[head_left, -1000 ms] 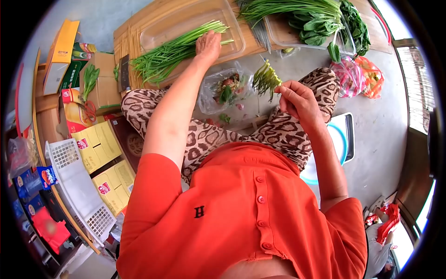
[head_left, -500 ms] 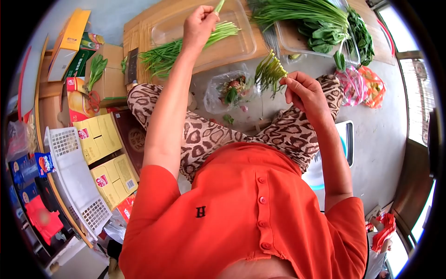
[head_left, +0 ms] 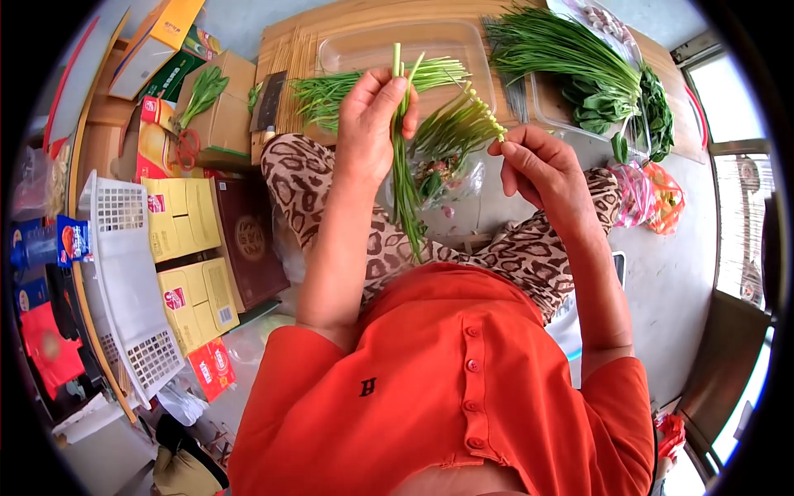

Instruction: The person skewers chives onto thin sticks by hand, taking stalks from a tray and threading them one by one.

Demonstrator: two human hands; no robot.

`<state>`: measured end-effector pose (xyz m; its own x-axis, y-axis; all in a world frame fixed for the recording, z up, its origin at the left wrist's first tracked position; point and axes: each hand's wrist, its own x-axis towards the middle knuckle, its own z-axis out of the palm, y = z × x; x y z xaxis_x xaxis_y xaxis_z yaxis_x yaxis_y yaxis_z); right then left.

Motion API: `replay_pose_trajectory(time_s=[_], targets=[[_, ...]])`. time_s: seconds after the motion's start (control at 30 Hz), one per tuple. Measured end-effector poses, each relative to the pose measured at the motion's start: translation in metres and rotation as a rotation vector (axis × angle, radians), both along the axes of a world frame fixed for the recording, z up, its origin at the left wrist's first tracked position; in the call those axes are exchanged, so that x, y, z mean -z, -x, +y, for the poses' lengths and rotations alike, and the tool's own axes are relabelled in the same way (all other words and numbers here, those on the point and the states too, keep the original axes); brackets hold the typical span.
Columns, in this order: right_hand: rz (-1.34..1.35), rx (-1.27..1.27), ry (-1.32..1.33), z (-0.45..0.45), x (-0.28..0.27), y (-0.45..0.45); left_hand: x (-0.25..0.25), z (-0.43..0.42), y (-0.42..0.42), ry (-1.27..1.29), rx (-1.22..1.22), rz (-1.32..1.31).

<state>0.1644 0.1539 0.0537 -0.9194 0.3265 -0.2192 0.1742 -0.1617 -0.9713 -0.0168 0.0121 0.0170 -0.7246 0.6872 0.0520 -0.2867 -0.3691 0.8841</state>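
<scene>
My left hand (head_left: 379, 120) is closed around a few loose garlic chives (head_left: 403, 178), their pale stalk ends pointing up and green leaves hanging below. In my right hand (head_left: 542, 169), the thumb and fingers pinch the near end of a row of chives (head_left: 455, 124). Their pale ends line up side by side, seemingly on a skewer that is mostly hidden, and the leaves fan down to the left. More cut chives (head_left: 442, 73) lie across a clear plastic tray (head_left: 405, 37) beyond my hands. Below the row, a plastic bag of scraps (head_left: 463, 183) sits partly hidden.
Thin wooden sticks (head_left: 299, 62) and a cleaver (head_left: 267, 103) lie at the board's left. Thin metal skewers (head_left: 514, 91) rest near a large chive bundle (head_left: 562, 58) and leafy greens (head_left: 657, 116). Cartons (head_left: 184, 217) and a white basket (head_left: 124, 248) stand to the left.
My left hand has come down and right from above the tray, bringing chives beside the row. The row has shifted slightly, still pinched in my right hand. The view has turned slightly.
</scene>
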Motion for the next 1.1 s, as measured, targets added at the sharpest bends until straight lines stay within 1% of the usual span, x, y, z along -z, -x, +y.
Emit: replay_pose_trajectory(time_s=[0.13,0.23,0.33,0.47,0.77,1.1], targets=[[-0.022,-0.021,-0.006,-0.01,0.0,0.005,0.007,-0.011,-0.007,0.015,-0.005,-0.077],[-0.001,-0.054,0.033,-0.014,0.006,0.006,0.006,-0.016,-0.009,0.02,-0.029,-0.074],[-0.029,-0.069,0.016,-0.017,0.008,0.006,0.006,-0.017,-0.01,0.048,-0.055,-0.044],[-0.026,-0.068,0.028,-0.017,0.007,0.005,0.009,-0.013,-0.013,-0.009,-0.076,-0.049],[-0.025,-0.075,0.005,-0.016,0.008,0.002,0.012,-0.011,-0.015,0.002,-0.008,-0.122],[-0.032,-0.099,-0.02,-0.014,0.014,0.002,0.013,-0.009,-0.015,-0.005,-0.004,-0.218]])
